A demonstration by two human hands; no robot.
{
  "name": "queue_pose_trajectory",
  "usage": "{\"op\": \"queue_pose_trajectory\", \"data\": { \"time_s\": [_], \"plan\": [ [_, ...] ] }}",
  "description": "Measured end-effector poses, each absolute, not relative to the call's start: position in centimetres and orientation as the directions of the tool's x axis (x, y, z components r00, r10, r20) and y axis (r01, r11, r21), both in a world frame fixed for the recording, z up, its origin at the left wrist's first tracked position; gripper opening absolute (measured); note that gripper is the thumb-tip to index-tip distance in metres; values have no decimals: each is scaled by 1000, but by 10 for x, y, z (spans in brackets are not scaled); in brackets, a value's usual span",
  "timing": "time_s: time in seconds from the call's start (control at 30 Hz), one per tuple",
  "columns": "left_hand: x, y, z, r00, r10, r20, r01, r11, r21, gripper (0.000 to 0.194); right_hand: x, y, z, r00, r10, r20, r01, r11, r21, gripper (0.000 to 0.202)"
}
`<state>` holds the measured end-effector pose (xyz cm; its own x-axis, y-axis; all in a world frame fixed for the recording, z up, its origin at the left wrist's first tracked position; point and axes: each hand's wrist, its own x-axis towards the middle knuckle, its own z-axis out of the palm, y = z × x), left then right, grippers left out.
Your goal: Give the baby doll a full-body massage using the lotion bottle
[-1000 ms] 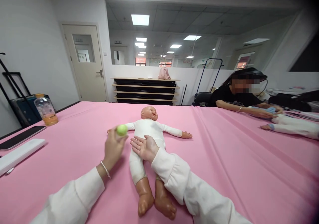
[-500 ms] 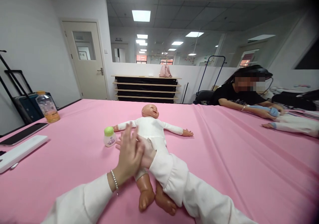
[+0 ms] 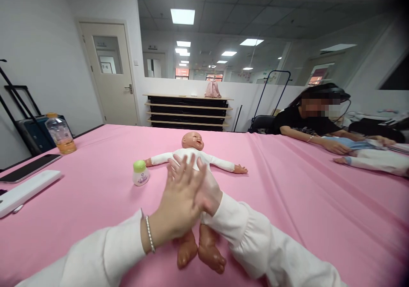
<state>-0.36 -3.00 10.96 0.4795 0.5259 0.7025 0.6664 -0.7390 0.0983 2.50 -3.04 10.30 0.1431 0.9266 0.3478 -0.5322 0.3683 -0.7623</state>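
Observation:
My left hand [image 3: 182,195], with a beaded bracelet at the wrist, is pressed palm to palm against my right hand [image 3: 211,190]. The left fingers are stretched out and a little spread, slightly blurred. Much of the right hand is hidden behind the left, but its fingertips show extended beyond it. Neither hand holds anything. Both are above a baby doll [image 3: 191,141] in white clothes, which lies on its back with arms out and bare feet toward me. Left of the doll, near its hand, stands a small white bottle [image 3: 141,178] with a green cap.
A pink cloth [image 3: 281,219] covers the table. At the left are a drink bottle [image 3: 61,134], a dark phone [image 3: 30,167] and a long white case [image 3: 30,192]. Across the table at right, another person [image 3: 306,125] handles a clothed doll [image 3: 378,160].
My joined hands have shifted to the right, and the left fingers have spread and tilted rightward over the right hand. The other person's hands have moved apart on the blue cloth.

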Motion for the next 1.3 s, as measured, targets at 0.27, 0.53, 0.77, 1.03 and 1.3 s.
{"op": "queue_pose_trajectory", "data": {
  "time_s": [0.27,0.53,0.77,1.03,1.3],
  "plan": [
    [-3,-16,99,541,615,573,639,-744,196,62,145,-3,144,-237,890,390,51,412,-910,56],
    [53,132,119,177,867,465,699,-443,561,60,230,160,110,313,943,-113,-83,-92,-992,24],
    [96,259,103,-69,944,323,595,-221,773,58,198,263,62,322,921,-218,-313,-114,-943,23],
    [59,275,52,-88,897,433,400,-366,840,40,165,271,31,255,937,237,-317,313,-895,34],
    [50,276,47,-85,891,447,247,-416,875,45,162,268,43,139,887,439,20,441,-897,47]
  ]
}}
